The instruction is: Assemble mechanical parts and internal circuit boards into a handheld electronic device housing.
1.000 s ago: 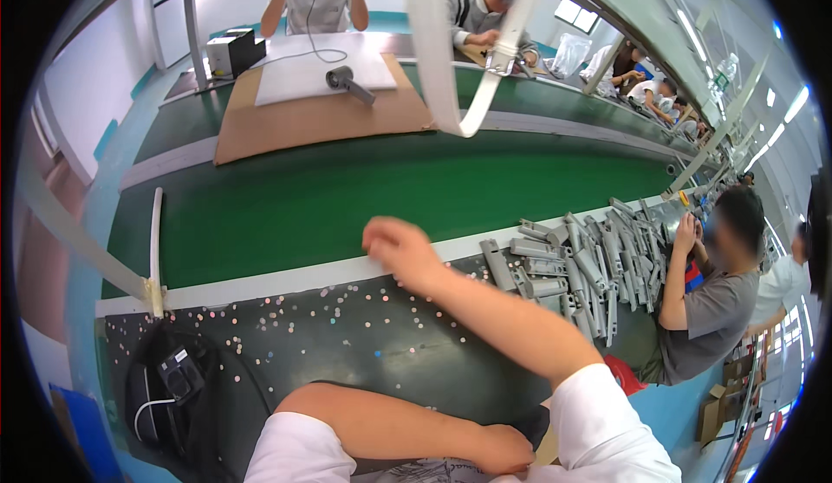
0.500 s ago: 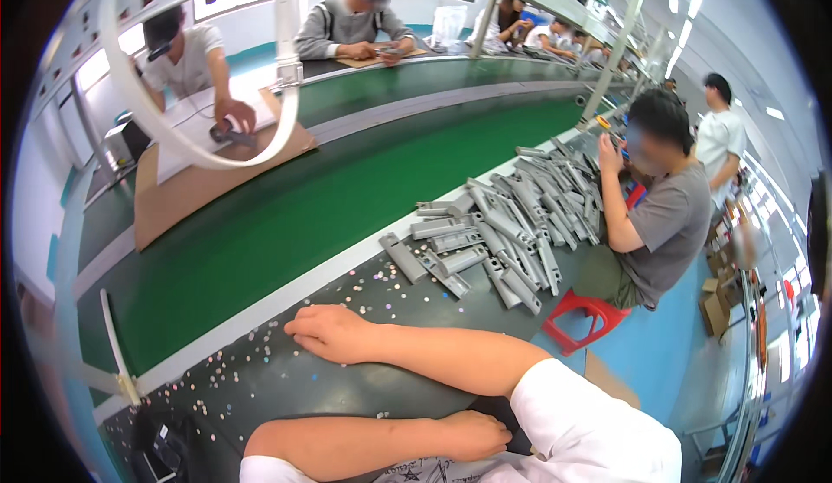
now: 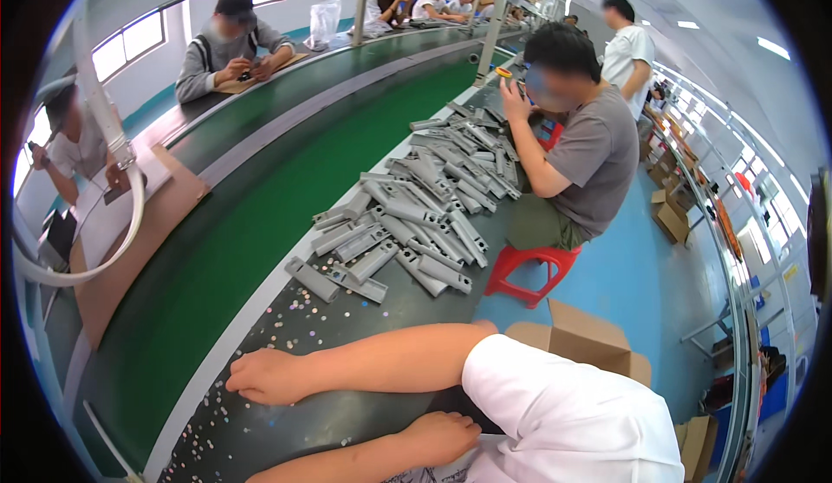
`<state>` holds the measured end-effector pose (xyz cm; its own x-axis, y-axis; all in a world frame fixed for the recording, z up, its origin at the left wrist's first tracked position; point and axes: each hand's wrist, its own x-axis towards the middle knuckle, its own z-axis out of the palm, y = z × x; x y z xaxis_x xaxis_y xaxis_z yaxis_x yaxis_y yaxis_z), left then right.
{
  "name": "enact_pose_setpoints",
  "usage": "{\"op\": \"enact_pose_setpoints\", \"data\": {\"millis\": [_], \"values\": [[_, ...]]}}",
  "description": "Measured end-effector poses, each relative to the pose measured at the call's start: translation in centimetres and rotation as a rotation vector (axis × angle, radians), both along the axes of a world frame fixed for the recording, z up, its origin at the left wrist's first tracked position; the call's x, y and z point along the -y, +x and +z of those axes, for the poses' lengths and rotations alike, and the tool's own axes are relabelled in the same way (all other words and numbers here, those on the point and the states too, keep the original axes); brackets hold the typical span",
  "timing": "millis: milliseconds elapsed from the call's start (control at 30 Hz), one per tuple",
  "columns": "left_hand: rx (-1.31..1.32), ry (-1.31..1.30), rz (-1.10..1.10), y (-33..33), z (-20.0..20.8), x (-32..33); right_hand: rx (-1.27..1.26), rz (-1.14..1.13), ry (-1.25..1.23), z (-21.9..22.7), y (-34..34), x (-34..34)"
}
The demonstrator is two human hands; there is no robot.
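Note:
My right forearm lies across the dark worktop, reaching from the right. My right hand (image 3: 269, 376) rests on the surface with its fingers curled in, and nothing shows in it. Small round pale dots (image 3: 295, 318) are scattered around it. Closer to my body, my left hand (image 3: 440, 437) is bent loosely near the table edge, fingers together and holding nothing that I can see. Beyond my right forearm lies a pile of grey elongated plastic housings (image 3: 407, 210); the nearest housing (image 3: 312, 279) is apart from both hands.
A green conveyor belt (image 3: 234, 249) runs beyond the worktop. At right, a co-worker (image 3: 589, 145) sits on a red stool (image 3: 533, 275). An open cardboard box (image 3: 581, 336) stands beside my right arm. Other people (image 3: 230, 49) work across the belt. A white curved tube (image 3: 130, 223) hangs at left.
My view has swung right, so the pile and co-worker appear further left and more of the cardboard box shows. Both my hands stay resting in much the same pose.

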<state>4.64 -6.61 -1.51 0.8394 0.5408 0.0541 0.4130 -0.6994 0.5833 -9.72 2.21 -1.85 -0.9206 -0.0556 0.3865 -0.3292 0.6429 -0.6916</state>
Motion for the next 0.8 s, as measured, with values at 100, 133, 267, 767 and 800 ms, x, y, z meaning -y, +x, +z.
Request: {"op": "enact_pose_setpoints", "data": {"millis": [100,133,267,767,800], "values": [[0.001,0.005,-0.003,0.1,0.0,0.0,-0.013,-0.013,0.024,0.2,0.0,0.2],[-0.005,-0.009,0.016,-0.1,0.0,0.1,-0.025,0.002,0.031,0.2,-0.1,0.3],[0.029,-0.007,0.051,-0.1,0.3,0.3,-0.082,0.009,-0.003,-0.7,-0.5,0.5],[0.019,-0.010,0.042,0.0,0.6,0.1,-0.134,-0.006,-0.018,-0.9,-0.5,0.5],[0.020,-0.011,0.042,0.0,0.6,0.1,-0.137,-0.006,-0.018,-0.9,-0.5,0.5]]}}
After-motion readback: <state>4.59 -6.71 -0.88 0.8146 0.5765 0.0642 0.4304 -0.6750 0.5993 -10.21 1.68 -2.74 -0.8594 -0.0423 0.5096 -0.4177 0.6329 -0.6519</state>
